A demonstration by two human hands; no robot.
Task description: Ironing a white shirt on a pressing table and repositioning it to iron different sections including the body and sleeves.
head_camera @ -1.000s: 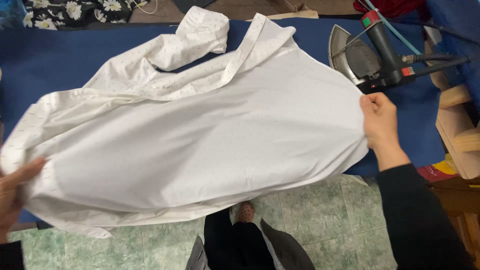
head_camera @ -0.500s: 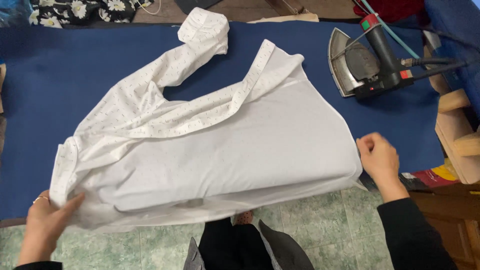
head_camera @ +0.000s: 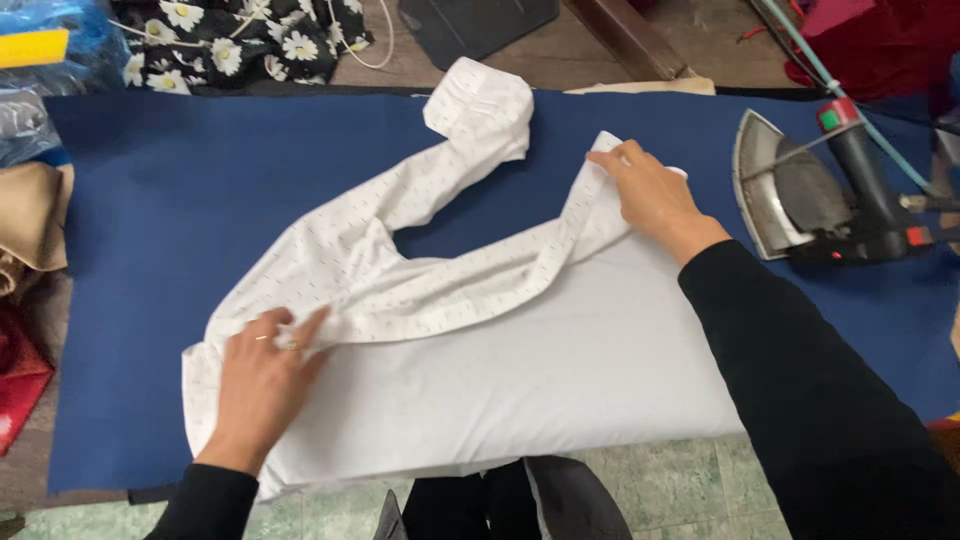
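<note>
White shirt (head_camera: 500,370) fabric lay spread over the middle of a dark blue ironing cloth (head_camera: 200,200), its smooth body reaching the near edge and one dotted sleeve (head_camera: 440,170) running up toward the far edge, where the cuff sat folded over. The left hand (head_camera: 262,385) rested palm down on the shirt's left end near the front edge, fingers loosely spread and lightly bunching a fold of the dotted cloth beneath the fingertips; a thin ring showed on one finger. The right hand (head_camera: 645,195), in a black sleeve (head_camera: 800,380), pressed flat on the far right end of a long dotted band of the shirt, with the fingers extended and pinning the fabric rather than closing around it. To the right of that hand, apart from the shirt, an electric iron (head_camera: 800,195) lay on its side near the cloth's right edge, soleplate facing the shirt. Beyond the far edge lay a black daisy-print fabric (head_camera: 250,40), and tan cloth (head_camera: 30,230) sat off the left edge.
</note>
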